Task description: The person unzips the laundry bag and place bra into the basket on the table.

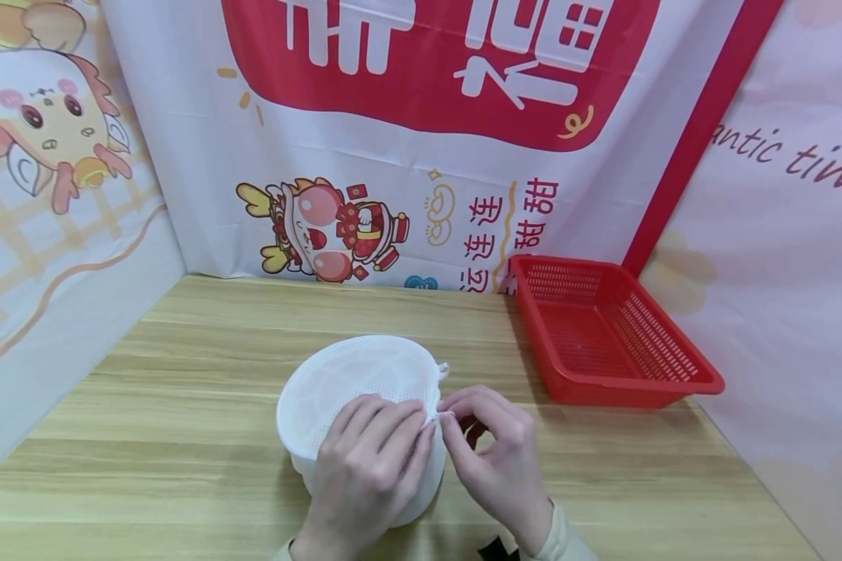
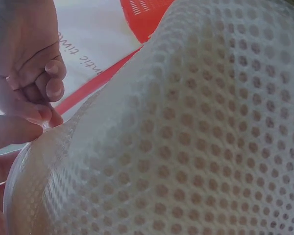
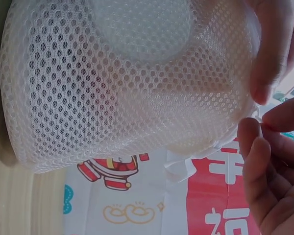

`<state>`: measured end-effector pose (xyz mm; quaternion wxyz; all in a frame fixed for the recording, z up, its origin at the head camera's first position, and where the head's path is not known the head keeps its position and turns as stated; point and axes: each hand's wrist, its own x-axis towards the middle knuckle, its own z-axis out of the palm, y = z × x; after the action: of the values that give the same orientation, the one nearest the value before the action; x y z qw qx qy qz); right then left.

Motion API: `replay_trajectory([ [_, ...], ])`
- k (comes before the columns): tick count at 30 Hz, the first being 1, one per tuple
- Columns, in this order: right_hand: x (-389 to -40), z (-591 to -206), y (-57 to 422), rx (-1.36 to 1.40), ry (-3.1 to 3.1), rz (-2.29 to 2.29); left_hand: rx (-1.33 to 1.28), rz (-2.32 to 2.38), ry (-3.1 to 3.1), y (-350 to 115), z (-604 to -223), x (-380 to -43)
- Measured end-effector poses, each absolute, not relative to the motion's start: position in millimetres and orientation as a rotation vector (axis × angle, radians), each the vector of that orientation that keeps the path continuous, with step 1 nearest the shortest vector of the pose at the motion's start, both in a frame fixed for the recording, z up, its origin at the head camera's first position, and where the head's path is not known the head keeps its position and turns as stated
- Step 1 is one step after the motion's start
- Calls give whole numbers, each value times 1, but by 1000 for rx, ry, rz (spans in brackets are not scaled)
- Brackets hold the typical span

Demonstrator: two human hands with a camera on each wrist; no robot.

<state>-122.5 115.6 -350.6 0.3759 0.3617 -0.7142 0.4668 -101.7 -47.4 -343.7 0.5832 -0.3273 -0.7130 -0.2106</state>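
A round white mesh laundry bag (image 1: 354,370) stands upright on the table, its mesh filling much of both wrist views. My left hand (image 1: 368,467) reaches over the near side of its top and grips the rim between thumb and fingers. Just right of it, my right hand (image 1: 498,448) pinches a small white zipper pull or cord end at that rim, between thumb and forefinger. The fingertips of both hands almost meet there in the right wrist view. A small white fabric loop (image 3: 180,170) sticks out from the rim. The pinched piece is largely covered by fingers.
A red perforated plastic basket (image 1: 561,374) sits at the back right of the wood-grain table (image 1: 182,374). Printed cloth (image 1: 393,156) hangs behind the table, with more on both sides. A black strap piece (image 1: 498,549) shows by the right sleeve.
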Motion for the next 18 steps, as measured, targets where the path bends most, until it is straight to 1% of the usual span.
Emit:
replay_trajectory([
  [7, -123, -352, 115, 921, -1809, 1194, -787, -464, -1642, -48, -342, -101],
  [18, -125, -354, 119, 821, -1839, 1228, -816, -477, -1630, -51, -342, -101],
])
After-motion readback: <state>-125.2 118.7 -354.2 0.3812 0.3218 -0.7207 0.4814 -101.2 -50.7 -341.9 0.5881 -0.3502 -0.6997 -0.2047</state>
